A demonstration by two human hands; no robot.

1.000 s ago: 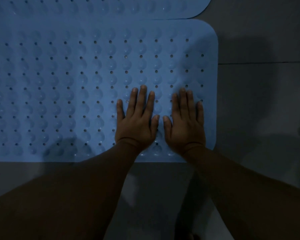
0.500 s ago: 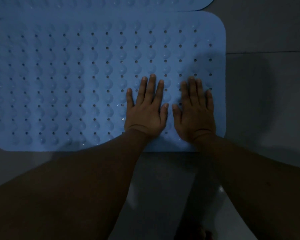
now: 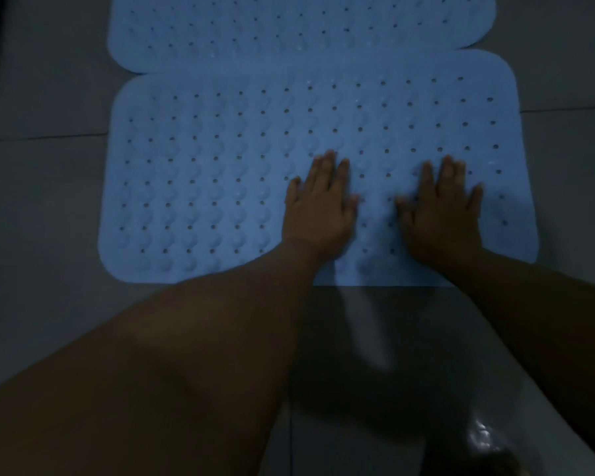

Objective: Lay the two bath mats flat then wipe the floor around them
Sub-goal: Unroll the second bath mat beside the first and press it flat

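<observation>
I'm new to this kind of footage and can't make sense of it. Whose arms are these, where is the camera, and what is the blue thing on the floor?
There is no machine here. A person wears a wide-angle camera on the head, looking forward and down, so the two bare arms reaching in from the bottom are their own. The left hand and the right hand lie palm down, fingers straight, on the near blue bath mat, a sheet dotted with small holes and bumps. They press on it; neither holds anything. A second blue bath mat lies just beyond it, their edges meeting or slightly overlapping. Both rest on a grey tiled floor. The picture is dim and a little blurred.
</observation>
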